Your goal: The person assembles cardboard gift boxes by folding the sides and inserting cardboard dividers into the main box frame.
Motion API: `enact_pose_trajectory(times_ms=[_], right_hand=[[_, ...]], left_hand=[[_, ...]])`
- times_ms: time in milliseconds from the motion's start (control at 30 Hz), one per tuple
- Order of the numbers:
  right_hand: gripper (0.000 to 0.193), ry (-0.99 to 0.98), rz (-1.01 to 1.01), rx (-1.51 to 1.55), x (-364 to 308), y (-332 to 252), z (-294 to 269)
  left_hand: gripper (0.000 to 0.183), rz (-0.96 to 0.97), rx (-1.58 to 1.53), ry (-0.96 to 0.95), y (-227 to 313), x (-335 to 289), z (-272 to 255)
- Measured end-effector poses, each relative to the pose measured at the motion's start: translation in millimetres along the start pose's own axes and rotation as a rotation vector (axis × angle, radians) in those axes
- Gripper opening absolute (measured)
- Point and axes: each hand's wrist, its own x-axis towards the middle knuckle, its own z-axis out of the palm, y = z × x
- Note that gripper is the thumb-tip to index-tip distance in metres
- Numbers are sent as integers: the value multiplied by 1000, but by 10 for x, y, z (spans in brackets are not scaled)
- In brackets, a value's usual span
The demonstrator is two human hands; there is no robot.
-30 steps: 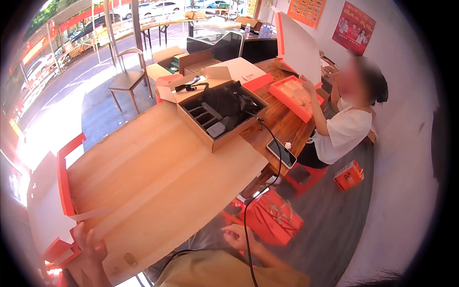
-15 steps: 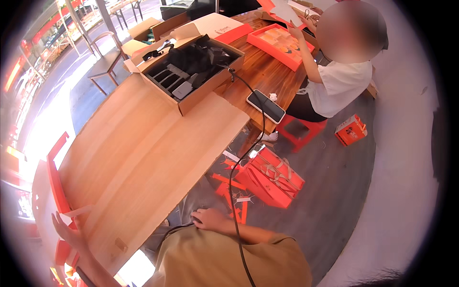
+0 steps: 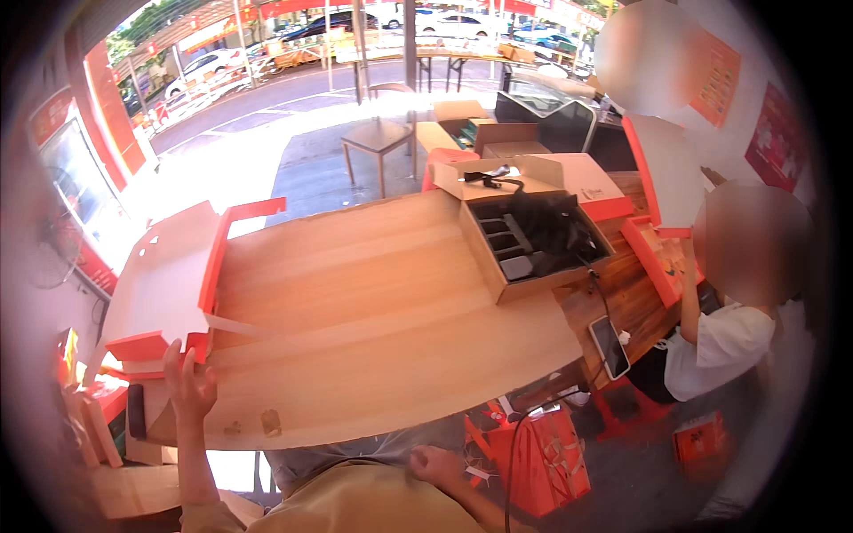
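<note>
At the left end of the wooden table point(image 3: 373, 329) lies a partly folded red-and-white cardboard box point(image 3: 169, 275), with flaps sticking out. My left hand point(image 3: 189, 386) is raised beside its near right corner, fingers apart. The fingertips overlap the box edge in view; whether they touch it cannot be made out. Low over my lap is my right hand point(image 3: 435, 465), its fingers curled in. Anything inside those fingers is hidden.
An open brown carton point(image 3: 498, 275) with black devices stands at the table's far right. A phone point(image 3: 609, 348) lies on the darker table near a black cable point(image 3: 511, 462). Red bags point(image 3: 551, 457) stand on the floor. A seated person point(image 3: 724, 346) handles a red box point(image 3: 653, 262).
The view has swung up and left, bringing the whole cardboard box and the street into sight. My left hand stays beside the box; my right hand stays at my lap.
</note>
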Motion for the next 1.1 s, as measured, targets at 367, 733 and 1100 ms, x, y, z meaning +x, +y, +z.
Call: enact_pose_trajectory(times_ms=[367, 733, 1100], right_hand=[[30, 0, -128, 44, 110, 97, 221], [38, -621, -32, 1222, 1002, -1916, 116], [57, -478, 366, 1433, 2991, -3541, 1507]], left_hand=[[60, -273, 77, 254, -1000, -1142, 48], [62, -205, -257, -204, -1675, 582, -650], [62, -656, -406, -995, -2320, 913, 67]])
